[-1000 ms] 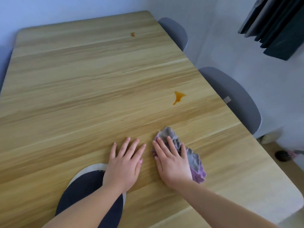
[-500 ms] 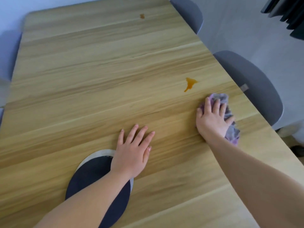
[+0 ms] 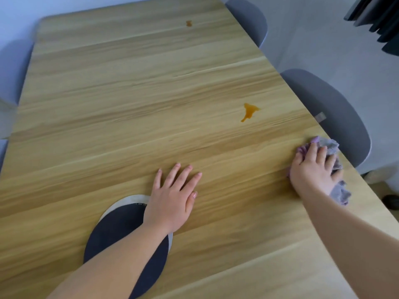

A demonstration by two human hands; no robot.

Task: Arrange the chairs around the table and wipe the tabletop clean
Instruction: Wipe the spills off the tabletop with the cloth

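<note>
Tabletop (image 3: 129,93): amber stain (image 3: 249,111) near right edge; smaller stain (image 3: 189,23), far end; dark mat (image 3: 116,229), near edge. Left hand (image 3: 172,197) flat, released. Right hand (image 3: 311,169) clutches cloth (image 3: 326,144), right edge, grey chair (image 3: 336,117) beside.

Bench (image 3: 129,93): light wood-grain top, far corners rounded.
- Amber liquid stain (image 3: 249,111) at 2 o'clock from centre, its thin tail running toward 7 o'clock.
- Smaller amber spot (image 3: 189,23) near the far edge, 12 o'clock.
- Dark oval mat (image 3: 121,231) with a pale rim, lying flat at 6 o'clock.
- Left grip (image 3: 172,197) flat on the wood, fingers straight and spread, its heel over the mat's 1 o'clock edge.
- Crumpled purple-grey cloth (image 3: 326,144) at the 3 o'clock edge. Right grip (image 3: 313,171) on top, fingers curled over it.
</note>
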